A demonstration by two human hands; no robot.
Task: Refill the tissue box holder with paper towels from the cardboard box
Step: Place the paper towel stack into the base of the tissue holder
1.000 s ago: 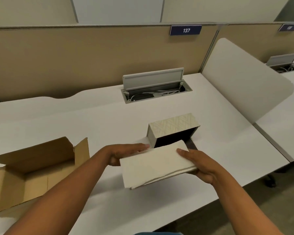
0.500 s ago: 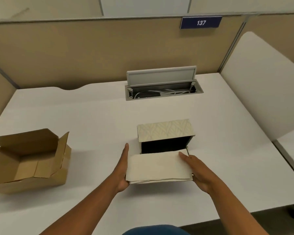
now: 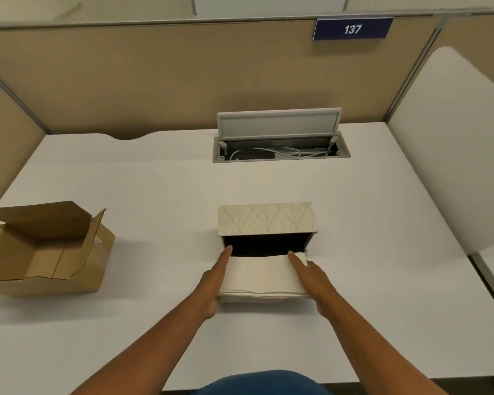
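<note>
The tissue box holder [image 3: 267, 219] lies on its side in the middle of the white desk, its patterned face up and its dark open side toward me. A stack of white paper towels [image 3: 261, 276] sits flat at that opening, its far edge just inside. My left hand [image 3: 216, 277] presses along the stack's left side, fingers straight. My right hand [image 3: 308, 273] holds the right side, with fingers on top. The open cardboard box [image 3: 44, 252] rests at the left edge of the desk, flaps up; it looks empty from here.
An open cable hatch [image 3: 280, 138] with a raised grey lid and wires sits at the back of the desk [image 3: 154, 195]. Beige partition walls close the back and left. A white rounded divider [image 3: 454, 143] stands on the right. The desk's front edge is near my body.
The stack has moved forward and squared up with the holder's opening, its far edge now entering. Both hands slid along the stack's sides. My view shifted right and lower.
</note>
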